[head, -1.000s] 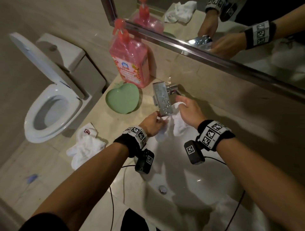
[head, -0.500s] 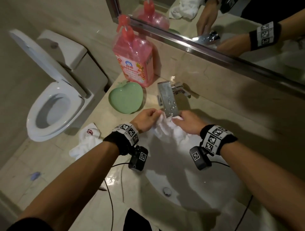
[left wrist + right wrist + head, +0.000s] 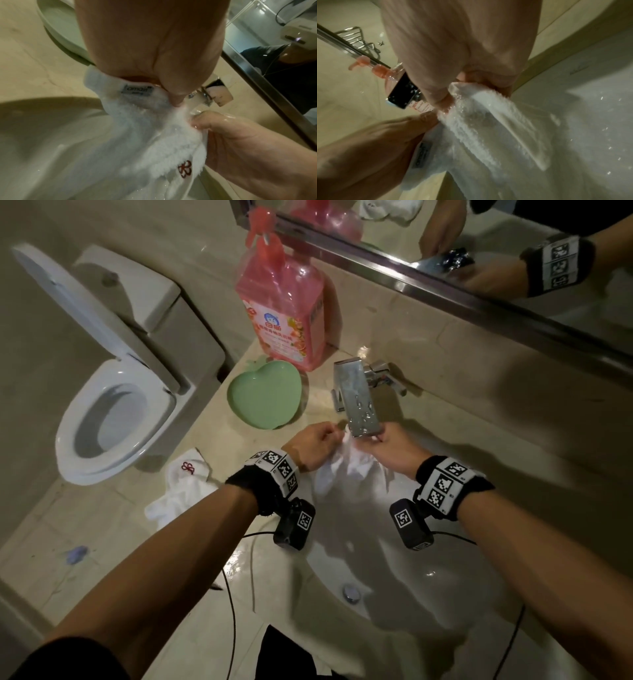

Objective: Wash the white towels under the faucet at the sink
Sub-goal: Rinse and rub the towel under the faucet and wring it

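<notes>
A wet white towel [image 3: 346, 470] hangs over the sink basin [image 3: 455, 563] just under the chrome faucet spout [image 3: 359, 402]. My left hand [image 3: 315, 443] pinches its top edge on the left; my right hand [image 3: 387, 440] grips the edge on the right, close under the spout. The left wrist view shows the towel [image 3: 154, 142] with a grey label and a red flower mark, my left hand's fingers [image 3: 175, 94] curled on it and my right hand [image 3: 240, 142] beside it. In the right wrist view the towel [image 3: 496, 128] drips below my right hand's fingers [image 3: 443, 102].
A second white towel [image 3: 181, 491] lies crumpled on the counter to the left. A green heart-shaped dish [image 3: 263, 395] and a pink pump bottle [image 3: 284, 313] stand behind it. An open toilet [image 3: 113, 412] is at far left, and a mirror [image 3: 479, 251] runs along the back wall.
My right hand came down off the faucet handle and took hold of the towel. Both hands now hold it spread a little wider under the spout.
</notes>
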